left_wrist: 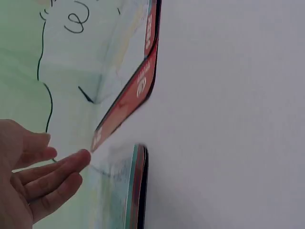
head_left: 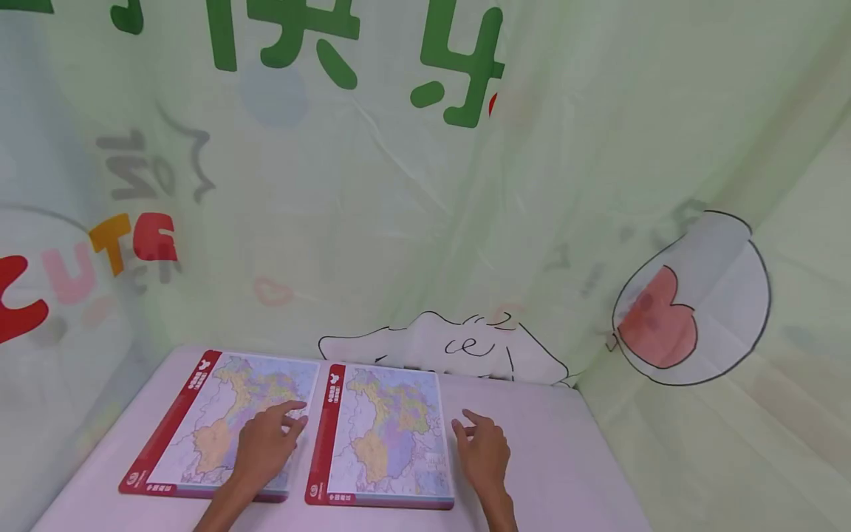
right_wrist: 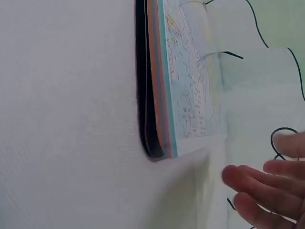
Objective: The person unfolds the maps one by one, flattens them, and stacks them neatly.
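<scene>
Two flat boards printed with a coloured map lie side by side in the head view, the left map board point(head_left: 216, 414) and the right map board point(head_left: 379, 428). Each has a red band along its left side. My left hand point(head_left: 266, 447) is over the right part of the left board, fingers loosely bent and holding nothing. Just beyond the right board's right edge is my right hand point(head_left: 485, 454), also holding nothing. In the right wrist view, the right map board point(right_wrist: 183, 90) shows a layered edge, apart from the relaxed fingers point(right_wrist: 252, 183).
A pale table point(head_left: 552, 458) carries both boards. Behind it hangs a light green curtain point(head_left: 399, 222) with printed letters and drawings, and its side panels flank the table. A narrow gap separates the two boards.
</scene>
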Demonstrator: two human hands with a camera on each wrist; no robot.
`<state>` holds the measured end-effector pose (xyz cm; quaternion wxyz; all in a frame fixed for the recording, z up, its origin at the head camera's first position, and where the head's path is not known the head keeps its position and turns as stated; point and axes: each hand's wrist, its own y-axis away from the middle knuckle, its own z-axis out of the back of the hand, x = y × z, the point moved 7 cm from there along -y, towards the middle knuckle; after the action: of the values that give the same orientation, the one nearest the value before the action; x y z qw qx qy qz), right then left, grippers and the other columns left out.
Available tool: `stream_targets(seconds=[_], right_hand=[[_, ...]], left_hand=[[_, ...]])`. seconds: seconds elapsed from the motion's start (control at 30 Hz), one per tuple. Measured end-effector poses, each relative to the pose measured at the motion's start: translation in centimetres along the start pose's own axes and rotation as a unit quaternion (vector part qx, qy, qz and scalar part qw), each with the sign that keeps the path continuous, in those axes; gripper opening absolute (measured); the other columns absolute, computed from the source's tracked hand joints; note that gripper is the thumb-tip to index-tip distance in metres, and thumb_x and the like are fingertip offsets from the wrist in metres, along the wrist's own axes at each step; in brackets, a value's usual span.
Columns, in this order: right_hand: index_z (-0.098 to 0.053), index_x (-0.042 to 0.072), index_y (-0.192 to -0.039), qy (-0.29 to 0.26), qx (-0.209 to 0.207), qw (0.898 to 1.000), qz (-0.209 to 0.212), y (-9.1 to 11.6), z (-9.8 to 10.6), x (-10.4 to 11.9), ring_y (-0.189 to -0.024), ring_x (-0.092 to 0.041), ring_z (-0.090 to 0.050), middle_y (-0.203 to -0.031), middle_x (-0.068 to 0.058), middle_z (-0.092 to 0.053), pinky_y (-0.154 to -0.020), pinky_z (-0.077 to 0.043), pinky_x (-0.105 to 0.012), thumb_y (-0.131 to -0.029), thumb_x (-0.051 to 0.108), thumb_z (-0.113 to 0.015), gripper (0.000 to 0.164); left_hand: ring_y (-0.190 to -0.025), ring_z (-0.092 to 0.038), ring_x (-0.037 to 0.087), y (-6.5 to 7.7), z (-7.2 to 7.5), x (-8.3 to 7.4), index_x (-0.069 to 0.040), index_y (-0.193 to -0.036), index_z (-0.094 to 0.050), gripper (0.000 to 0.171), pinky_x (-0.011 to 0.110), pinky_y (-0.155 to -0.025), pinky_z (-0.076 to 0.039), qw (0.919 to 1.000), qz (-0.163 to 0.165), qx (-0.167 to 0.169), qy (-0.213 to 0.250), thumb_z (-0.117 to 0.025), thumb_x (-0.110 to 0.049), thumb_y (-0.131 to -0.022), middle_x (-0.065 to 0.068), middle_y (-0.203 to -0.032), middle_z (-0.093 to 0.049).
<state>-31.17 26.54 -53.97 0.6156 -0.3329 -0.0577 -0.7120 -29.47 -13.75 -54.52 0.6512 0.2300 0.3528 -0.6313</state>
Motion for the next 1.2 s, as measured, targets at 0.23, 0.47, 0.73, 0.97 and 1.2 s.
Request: stream_targets(seconds=[0.23, 0.47, 0.73, 0.97, 1.2], right_hand=[[-0.08, -0.004, -0.12, -0.033, 0.014, 0.997, -0.072, -0.4, -3.3, -3.2, -0.063, -0.01, -0.055, -0.077, -0.005, -0.072, -0.059, -0.044, -0.03, -0.092, 0.02, -0.084, 0.037], [-0.074, -0.012, -0.125, -0.109, 0.083, 0.986, -0.1, 0.2, -4.7, -2.3, -0.071, -0.019, -0.062, -0.086, -0.012, -0.074, -0.06, -0.05, -0.031, -0.09, 0.008, -0.085, 0.042], [-0.075, -0.003, -0.133, -0.15, 0.092, 0.974, -0.142, 0.1, -4.9, -2.7, -0.074, -0.017, -0.063, -0.085, -0.007, -0.073, -0.062, -0.05, -0.024, -0.086, -0.005, -0.083, 0.047], [-0.077, 0.0, -0.132, -0.219, 0.11, 0.957, -0.152, 0.2, -5.5, -3.7, -0.075, -0.018, -0.064, -0.089, -0.011, -0.071, -0.062, -0.055, -0.025, -0.083, -0.013, -0.082, 0.052], [-0.078, 0.0, -0.13, -0.243, 0.103, 0.951, -0.163, 0.5, -4.5, -2.9, -0.074, -0.018, -0.063, -0.088, -0.011, -0.07, -0.061, -0.054, -0.025, -0.08, -0.016, -0.082, 0.052]], left_hand=[[-0.089, -0.075, 0.025, 0.4, -3.8, -2.7, 0.002, -0.137, -0.068, 0.041, 0.04, -0.073, -0.062, 0.9994, 0.009, 0.029, -0.014, -0.075, -0.014, -0.101, 0.013, -0.107, -0.078], [-0.087, -0.062, 0.023, 0.9, -5.7, -3.9, 0.003, -0.144, -0.054, 0.056, 0.043, -0.074, -0.063, 0.9993, 0.023, 0.03, -0.001, -0.079, -0.014, -0.097, 0.013, -0.101, -0.065], [-0.107, -0.074, 0.044, -0.6, -6.4, -1.4, 0.009, -0.156, -0.042, 0.066, 0.057, -0.086, -0.066, 0.9957, 0.075, 0.006, 0.055, -0.072, -0.01, -0.1, 0.028, -0.126, -0.069], [-0.099, -0.074, 0.04, -0.7, -5.7, -0.8, 0.012, -0.15, -0.05, 0.056, 0.048, -0.08, -0.065, 0.9924, 0.094, -0.002, 0.079, -0.07, -0.003, -0.1, 0.028, -0.114, -0.071], [-0.088, -0.072, 0.027, -0.7, -5.2, -1.2, 0.009, -0.141, -0.064, 0.048, 0.041, -0.074, -0.064, 0.9899, 0.084, -0.015, 0.113, -0.075, 0.004, -0.095, 0.021, -0.104, -0.071]])
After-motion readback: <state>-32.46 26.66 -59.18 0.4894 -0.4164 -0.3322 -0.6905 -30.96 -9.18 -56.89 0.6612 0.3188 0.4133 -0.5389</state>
